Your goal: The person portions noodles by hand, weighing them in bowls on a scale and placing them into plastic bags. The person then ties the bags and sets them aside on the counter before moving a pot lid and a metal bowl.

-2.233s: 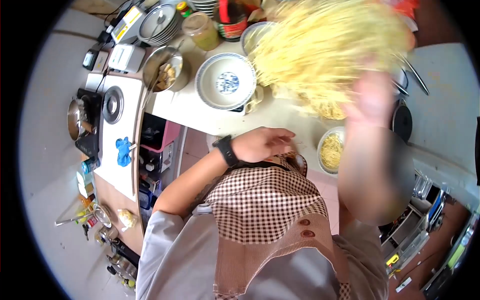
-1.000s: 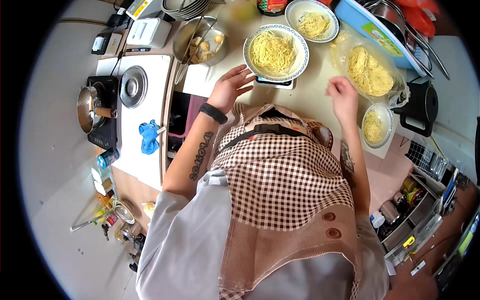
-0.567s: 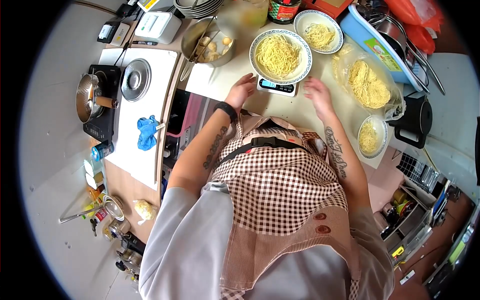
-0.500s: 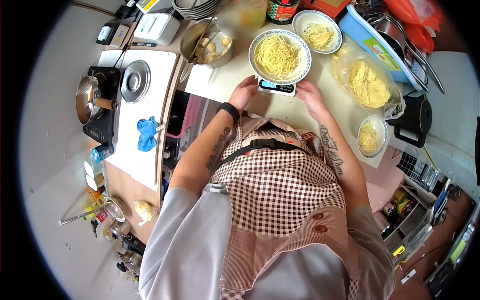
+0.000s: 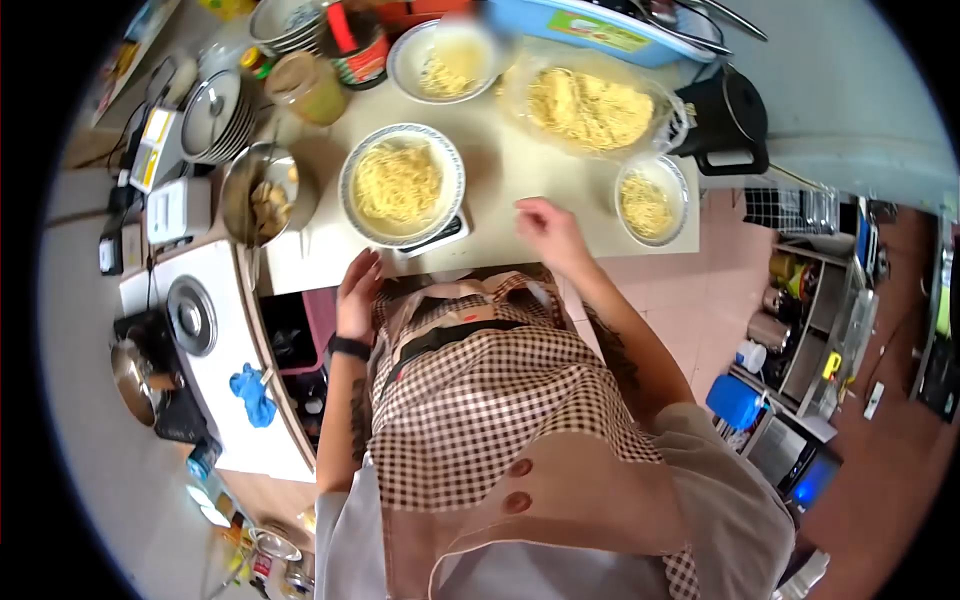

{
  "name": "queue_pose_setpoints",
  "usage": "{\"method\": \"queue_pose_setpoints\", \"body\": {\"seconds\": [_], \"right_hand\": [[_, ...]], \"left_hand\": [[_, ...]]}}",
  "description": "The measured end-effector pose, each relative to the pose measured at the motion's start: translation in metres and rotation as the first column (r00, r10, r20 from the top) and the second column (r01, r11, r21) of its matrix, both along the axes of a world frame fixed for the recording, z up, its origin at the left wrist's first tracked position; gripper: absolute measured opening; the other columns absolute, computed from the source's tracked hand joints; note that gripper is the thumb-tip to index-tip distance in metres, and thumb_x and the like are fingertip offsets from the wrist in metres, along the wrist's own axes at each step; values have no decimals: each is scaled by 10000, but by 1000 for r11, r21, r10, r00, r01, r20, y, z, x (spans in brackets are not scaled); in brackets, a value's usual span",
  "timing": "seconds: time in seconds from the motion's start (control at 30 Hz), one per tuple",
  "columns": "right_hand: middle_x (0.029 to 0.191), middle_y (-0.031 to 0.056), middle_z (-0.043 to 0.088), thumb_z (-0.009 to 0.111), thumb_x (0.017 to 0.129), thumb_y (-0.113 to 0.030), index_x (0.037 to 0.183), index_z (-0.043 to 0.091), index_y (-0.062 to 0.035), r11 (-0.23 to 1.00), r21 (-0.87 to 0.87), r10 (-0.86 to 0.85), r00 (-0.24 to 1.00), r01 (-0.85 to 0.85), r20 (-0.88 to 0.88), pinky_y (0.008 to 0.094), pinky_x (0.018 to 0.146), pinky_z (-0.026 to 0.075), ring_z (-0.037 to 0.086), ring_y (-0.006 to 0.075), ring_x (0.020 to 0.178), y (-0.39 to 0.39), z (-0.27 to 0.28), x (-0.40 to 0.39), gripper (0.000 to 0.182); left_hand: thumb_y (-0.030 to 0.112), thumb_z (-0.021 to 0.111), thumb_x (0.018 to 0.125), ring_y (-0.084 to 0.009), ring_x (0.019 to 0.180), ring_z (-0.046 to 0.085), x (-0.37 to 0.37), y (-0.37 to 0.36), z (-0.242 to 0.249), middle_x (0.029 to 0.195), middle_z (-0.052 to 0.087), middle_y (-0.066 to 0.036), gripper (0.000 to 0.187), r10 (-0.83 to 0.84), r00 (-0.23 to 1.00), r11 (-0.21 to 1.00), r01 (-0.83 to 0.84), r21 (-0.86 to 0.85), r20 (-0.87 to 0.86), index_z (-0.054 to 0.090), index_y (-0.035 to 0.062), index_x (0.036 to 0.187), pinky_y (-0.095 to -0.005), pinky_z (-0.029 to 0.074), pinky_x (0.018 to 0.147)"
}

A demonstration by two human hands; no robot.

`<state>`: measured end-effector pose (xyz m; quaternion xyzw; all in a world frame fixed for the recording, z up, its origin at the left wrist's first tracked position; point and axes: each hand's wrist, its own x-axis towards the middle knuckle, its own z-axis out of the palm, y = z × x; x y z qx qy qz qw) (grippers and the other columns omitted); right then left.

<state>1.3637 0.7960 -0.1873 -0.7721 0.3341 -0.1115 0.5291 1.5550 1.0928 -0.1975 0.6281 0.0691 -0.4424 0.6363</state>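
Pale counter [image 5: 515, 175] across the upper middle, pink tiled floor [image 5: 680, 310] below right; on the counter's left half, the noodle bowl [image 5: 451, 190], round and equally wide each way, faces up on a scale [image 5: 446, 236] whose near edge slants up rightward; the left hand [image 5: 358, 295], empty, fingers narrowly together, is near the bowl; the right hand [image 5: 550, 235], loosely curled, is well apart, its exact closure unclear.

Three noodle bowls [image 5: 436, 224], one noodle bag [image 5: 650, 125], one scale [image 5: 450, 234], one kettle [image 5: 722, 118]
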Motion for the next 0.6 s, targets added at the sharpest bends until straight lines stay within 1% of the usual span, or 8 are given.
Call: {"method": "queue_pose_setpoints", "body": {"seconds": [0.03,0.1,0.17,0.27,0.37,0.4,0.53,0.6], "right_hand": [[846,136,699,657,884,-82,1069,674,-41,998,-31,-52,998,51,-36,347,695,543,680,216,740,-20,3,-24,190],[768,139,681,650,881,-75,1048,679,-60,884,-415,-274,958,216,-85,358,631,538,679,243,664,-61,25,-56,170],[875,145,687,675,860,-113,1041,691,-78,800,-509,-461,868,317,-184,380,745,541,675,285,802,-108,26,-92,185],[1033,140,677,712,826,-207,1029,709,-96,560,-805,-506,850,196,-145,415,894,499,620,323,1007,-146,14,-121,232],[1170,137,638,717,803,-292,1015,727,-119,693,-720,-433,822,40,-370,434,1000,430,531,329,1169,-162,-10,-120,274],[1047,132,682,698,808,-330,973,741,-120,667,-745,-392,838,-26,-380,418,911,491,616,319,1025,-163,-14,-120,270],[759,130,688,691,828,-271,900,728,-63,780,-599,-390,889,181,-239,394,692,536,656,302,667,-176,17,-118,224],[761,133,683,691,839,-238,898,716,-47,823,-486,-440,871,294,-220,367,673,519,642,280,656,-165,64,-115,201]], "left_hand": [[124,536,967,-224,1243,543,1,8,2,1347,567,-115,463,-15,1000,1000,15,-9,27,464,15,1411,-350,434,1022],[127,561,969,-167,1103,615,5,25,-4,1234,642,-82,364,13,999,1000,-12,-29,37,554,21,1317,-288,473,920],[139,571,969,-135,993,644,8,29,8,1141,676,-61,292,35,994,999,-35,0,106,598,35,1241,-267,489,856],[126,580,964,-95,876,621,6,18,37,1000,674,-26,215,0,982,1000,-1,7,189,631,36,1152,-221,446,744],[113,576,963,-102,858,613,2,-6,61,961,669,-29,216,-121,957,991,132,-24,263,634,26,1152,-215,436,745],[109,575,962,-105,852,611,-3,-17,69,953,667,-30,219,-161,946,984,176,-32,281,633,21,1154,-214,434,747],[-3,583,942,-99,906,592,-25,-73,105,966,651,-27,236,-300,903,931,347,-112,308,616,-1,1175,-249,467,832],[4,598,937,-93,855,592,-39,-104,120,944,653,-13,207,-417,807,869,489,-77,418,638,3,1140,-248,483,795]]}}
